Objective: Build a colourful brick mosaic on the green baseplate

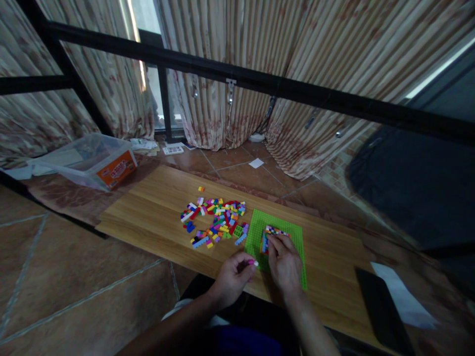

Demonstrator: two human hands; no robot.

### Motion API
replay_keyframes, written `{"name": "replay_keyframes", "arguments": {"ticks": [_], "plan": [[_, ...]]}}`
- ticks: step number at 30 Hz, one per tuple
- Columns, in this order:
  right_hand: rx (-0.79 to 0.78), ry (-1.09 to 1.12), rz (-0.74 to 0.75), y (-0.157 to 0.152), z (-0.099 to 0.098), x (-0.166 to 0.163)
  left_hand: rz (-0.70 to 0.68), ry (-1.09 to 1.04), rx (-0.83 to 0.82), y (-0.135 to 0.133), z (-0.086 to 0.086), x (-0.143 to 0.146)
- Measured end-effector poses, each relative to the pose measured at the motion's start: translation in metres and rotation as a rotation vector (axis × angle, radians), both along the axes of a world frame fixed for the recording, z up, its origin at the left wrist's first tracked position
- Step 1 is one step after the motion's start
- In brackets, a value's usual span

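Observation:
A green baseplate (289, 232) lies on a low wooden board (156, 212). On the plate stands a small multicoloured brick build (273, 232). My right hand (285, 262) rests on the plate with its fingers pressed against that build. My left hand (233, 277) hovers just left of the plate, fingers pinched on a small pink brick (252, 262). A pile of loose coloured bricks (217, 221) is spread on the board to the left of the plate.
A clear plastic box with an orange label (100, 160) lies tipped on the floor at the back left. Black metal bars (260, 81) and curtains stand behind the board. A dark flat object (382, 309) and white paper (406, 299) lie at the right.

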State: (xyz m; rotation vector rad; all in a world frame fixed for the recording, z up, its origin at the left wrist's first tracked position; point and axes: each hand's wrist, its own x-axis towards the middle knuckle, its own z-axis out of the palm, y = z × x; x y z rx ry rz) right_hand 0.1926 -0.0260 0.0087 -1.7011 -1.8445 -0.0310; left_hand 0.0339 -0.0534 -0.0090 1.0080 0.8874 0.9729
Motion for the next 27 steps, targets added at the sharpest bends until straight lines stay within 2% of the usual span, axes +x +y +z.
{"name": "replay_keyframes", "arguments": {"ticks": [15,22,27], "plan": [[0.051,-0.073,0.007,0.0,-0.011,0.002,-0.011,0.0,0.014,0.0,-0.003,-0.001],[0.05,-0.074,0.021,-0.001,-0.008,0.002,-0.006,-0.01,0.012,0.002,-0.002,0.0],[0.003,0.009,0.031,-0.001,-0.002,0.002,0.037,-0.023,-0.032,0.004,0.002,0.0]]}}
